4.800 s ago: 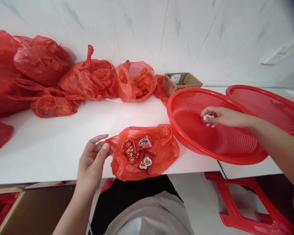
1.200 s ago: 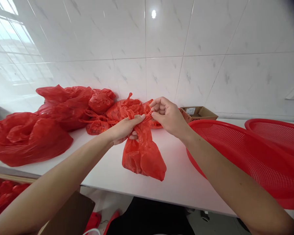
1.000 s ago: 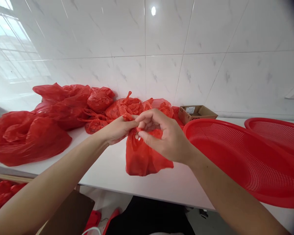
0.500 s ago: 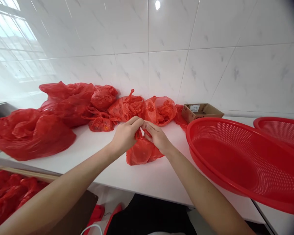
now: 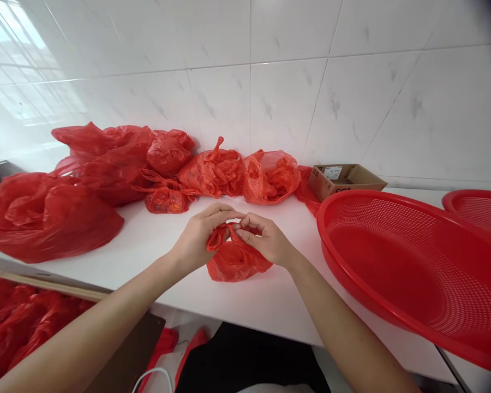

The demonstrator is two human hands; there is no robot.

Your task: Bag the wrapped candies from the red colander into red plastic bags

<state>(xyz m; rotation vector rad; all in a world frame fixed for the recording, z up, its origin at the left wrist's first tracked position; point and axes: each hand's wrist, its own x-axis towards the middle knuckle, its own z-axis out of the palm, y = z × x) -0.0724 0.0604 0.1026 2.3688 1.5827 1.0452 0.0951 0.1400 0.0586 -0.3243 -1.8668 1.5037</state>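
A small red plastic bag (image 5: 239, 263) rests on the white table (image 5: 180, 289) in front of me, its top gathered up. My left hand (image 5: 200, 234) is closed round the left side of that gathered top, where a loop of the plastic shows below the fingers. With thumb and forefinger my right hand (image 5: 264, 236) pinches the right side of the same twisted top. The fingertips of both hands nearly meet above the bag. What lies inside it I cannot make out.
Red bags line the wall, among them a big one (image 5: 49, 218) at left and an open one (image 5: 270, 177). A cardboard box (image 5: 347, 180) stands behind a large red basket (image 5: 376, 262). More red bags (image 5: 20, 322) lie below at left.
My hands have come slightly lower, and the fingers have shifted on the bag's top, so a loop of plastic now shows. The view has tilted down a little.
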